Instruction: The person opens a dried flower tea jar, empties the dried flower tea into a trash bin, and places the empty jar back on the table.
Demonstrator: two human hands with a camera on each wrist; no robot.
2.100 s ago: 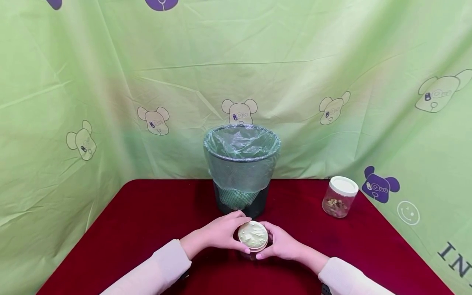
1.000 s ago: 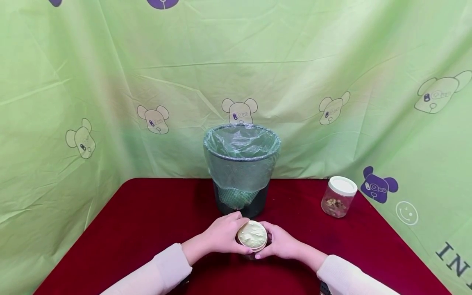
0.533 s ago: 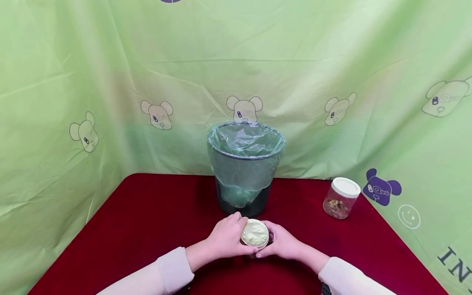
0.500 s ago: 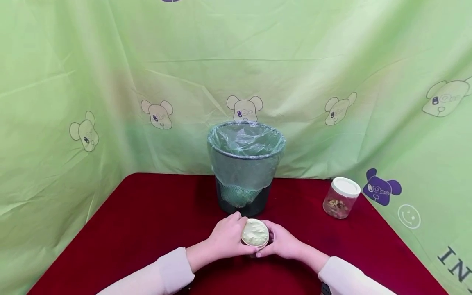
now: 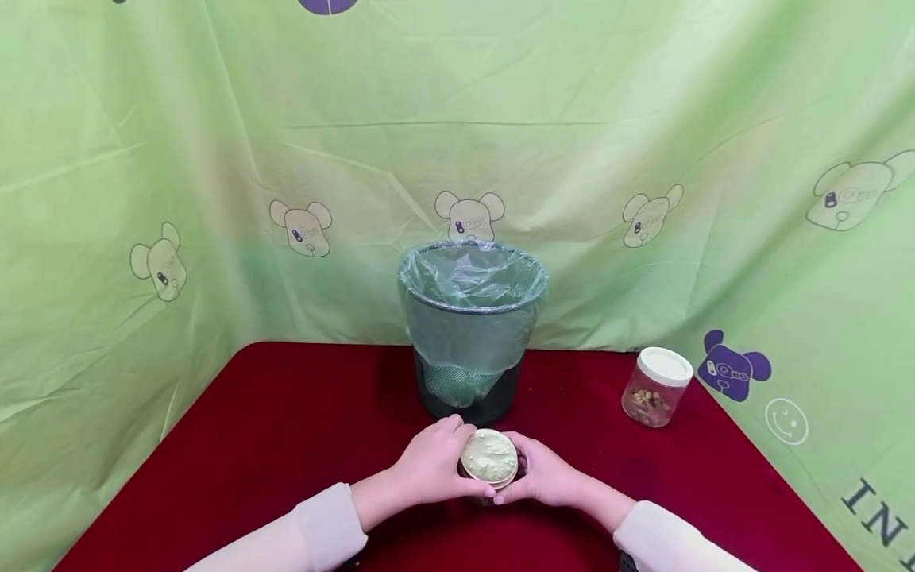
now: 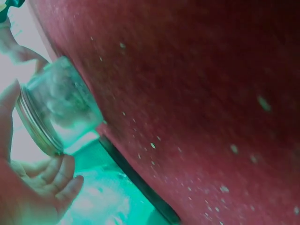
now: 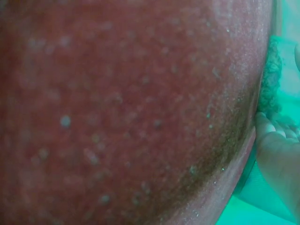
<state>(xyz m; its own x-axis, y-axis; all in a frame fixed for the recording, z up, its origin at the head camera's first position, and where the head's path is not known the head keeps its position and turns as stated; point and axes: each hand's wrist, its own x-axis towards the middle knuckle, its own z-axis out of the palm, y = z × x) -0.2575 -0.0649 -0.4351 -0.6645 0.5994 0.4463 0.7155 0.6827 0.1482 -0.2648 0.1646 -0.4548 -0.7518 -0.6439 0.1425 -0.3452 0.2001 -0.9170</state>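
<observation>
Between both hands, a clear jar stands upright on the red tablecloth, near the middle of the table. Its round, cream-coloured lid has a crinkled top. My left hand curls around the lid from the left, thumb along the near edge. From the right, my right hand grips the jar lower down, and its thumb tip lies close to the left thumb. In the right wrist view, the right hand is beside the jar, whose lumpy contents show through the wall.
A dark mesh waste bin with a clear plastic liner stands behind the hands. At the back right is another clear jar with a white lid and small brownish pieces inside. Green printed cloth hangs around the red table.
My left hand has turned on the lid, its thumb sliding rightward along the near edge toward the right thumb. The right hand keeps its place on the jar. The head view has shifted slightly.
</observation>
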